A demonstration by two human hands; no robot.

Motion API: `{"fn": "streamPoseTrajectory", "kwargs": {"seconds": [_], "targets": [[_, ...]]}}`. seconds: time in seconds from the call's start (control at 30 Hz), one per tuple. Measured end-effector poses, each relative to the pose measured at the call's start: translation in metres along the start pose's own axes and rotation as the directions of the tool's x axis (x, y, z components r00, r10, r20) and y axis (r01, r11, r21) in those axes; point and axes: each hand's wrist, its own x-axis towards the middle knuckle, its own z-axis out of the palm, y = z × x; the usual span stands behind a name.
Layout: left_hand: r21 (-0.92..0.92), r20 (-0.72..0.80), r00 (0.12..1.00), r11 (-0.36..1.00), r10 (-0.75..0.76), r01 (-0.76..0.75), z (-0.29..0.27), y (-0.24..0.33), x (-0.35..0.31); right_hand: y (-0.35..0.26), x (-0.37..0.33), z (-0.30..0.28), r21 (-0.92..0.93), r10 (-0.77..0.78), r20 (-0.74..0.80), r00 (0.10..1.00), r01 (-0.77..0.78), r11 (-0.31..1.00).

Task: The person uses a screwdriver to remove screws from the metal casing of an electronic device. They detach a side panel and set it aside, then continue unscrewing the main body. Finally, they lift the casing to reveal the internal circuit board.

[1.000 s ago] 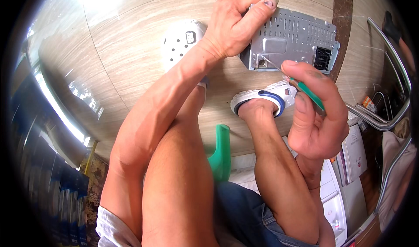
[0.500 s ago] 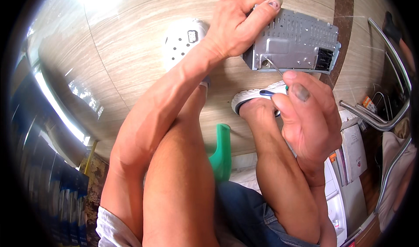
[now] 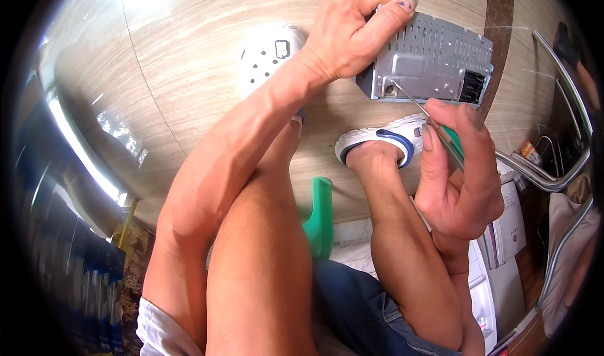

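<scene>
A grey metal car stereo unit (image 3: 434, 57) rests on the floor in front of my feet, its slotted face towards me and a black connector socket (image 3: 472, 86) at its right end. My left hand (image 3: 352, 38) grips its upper left edge, thumb lying over the top and the other fingers hidden behind. In my right hand (image 3: 462, 180) is a screwdriver with a thin metal shaft (image 3: 412, 100) and a green part (image 3: 453, 139) showing between thumb and fingers. The shaft's tip meets the unit near a round hole (image 3: 390, 90) at the lower left corner.
White clogs (image 3: 267, 57) are on my feet, close to the unit. Between my legs stands a green plastic piece (image 3: 321, 220). Bent chrome tubing (image 3: 553, 178), boxes (image 3: 508, 214) and part of another person are at the right; a shiny panel lines the left.
My right hand has rolled and its fingers have straightened, baring more of the screwdriver. The tip stays by the same corner. The left hand keeps its hold; the whole view has shifted slightly.
</scene>
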Motion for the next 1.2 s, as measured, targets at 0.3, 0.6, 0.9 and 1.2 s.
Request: {"fn": "streamPoseTrajectory", "kwargs": {"seconds": [0.3,0.6,0.9,1.2], "targets": [[-0.006,-0.001,0.998,0.998,0.056,-0.056,0.001,0.003,0.000,-0.003,0.012,-0.003,-0.070,0.008,0.030,1.000,-0.006,0.998],[0.010,0.014,0.997,0.997,0.075,-0.075,0.001,0.002,-0.001,-0.004,0.007,-0.006,-0.167,0.118,0.079,0.990,-0.104,0.981],[0.014,-0.003,0.995,0.995,0.099,-0.099,0.002,0.001,-0.001,0.003,0.002,-0.006,0.028,0.098,0.165,0.981,-0.104,0.994],[-0.153,0.065,0.997,0.988,0.044,-0.034,0.004,-0.002,0.003,-0.007,0.012,-0.004,-0.075,0.073,0.128,0.989,-0.063,0.995]]}}
